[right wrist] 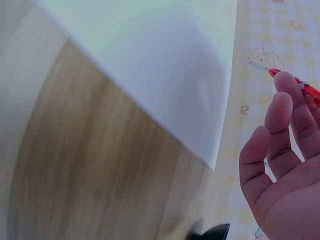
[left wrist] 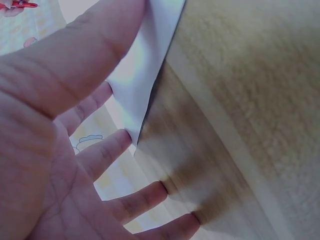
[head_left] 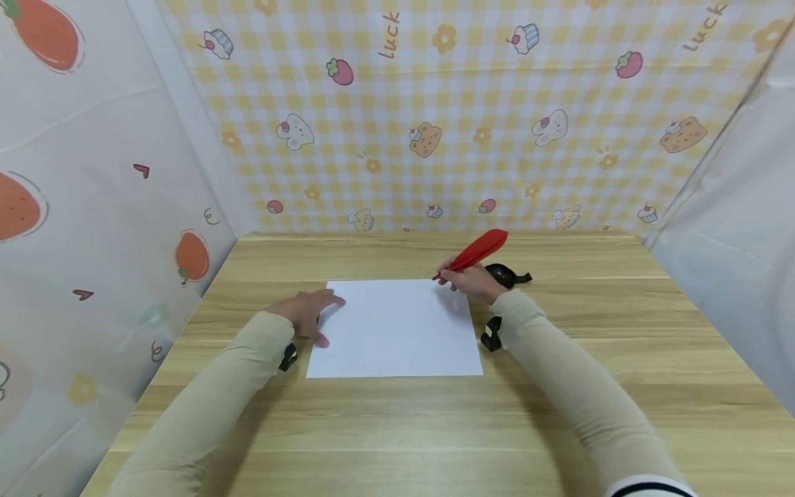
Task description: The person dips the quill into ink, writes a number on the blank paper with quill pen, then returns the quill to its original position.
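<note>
A blank white sheet of paper lies on the wooden table. At its left side my left hand rests with fingers spread; in the left wrist view the fingertips line the paper's edge and the wood beside it. Over the sheet's far right corner, my right hand pinches a red feather pen. The pen's tip points down and left, close over the far edge of the paper, and its plume leans up to the right. Part of its red barrel shows between the fingers in the right wrist view.
Just behind my right wrist sits a rounded black object with a short tail, partly hidden by the hand. The wooden table meets a yellow checked cloth at the back, with white printed cloth on the left.
</note>
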